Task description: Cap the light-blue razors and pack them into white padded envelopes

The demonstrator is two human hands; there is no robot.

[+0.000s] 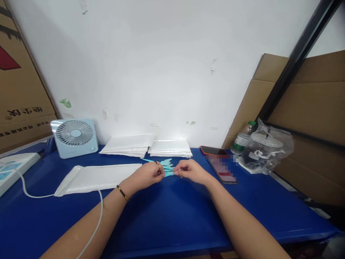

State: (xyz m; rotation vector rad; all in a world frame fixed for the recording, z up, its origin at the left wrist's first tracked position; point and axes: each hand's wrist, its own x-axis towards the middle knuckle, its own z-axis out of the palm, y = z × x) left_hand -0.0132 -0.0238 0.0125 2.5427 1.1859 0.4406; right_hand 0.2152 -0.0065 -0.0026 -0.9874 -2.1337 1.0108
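Observation:
My left hand, with a ring and a dark bracelet at the wrist, is closed with its fingers curled over the end of a thin turquoise strip. Facing it, my right hand pinches the strip's other end between thumb and fingertips. Just behind my hands, more turquoise strips lie loosely on the blue table; what exactly they are is too small to tell. A flat white padded envelope lies left of my left hand, partly covered by it. Beyond are two stacks of similar envelopes, a left stack and a right stack.
A light blue fan stands at the back left, near a white power strip. Its white cable crosses my left forearm. To the right are two phones, a green-capped bottle and a bagged cup. Cardboard flanks the table.

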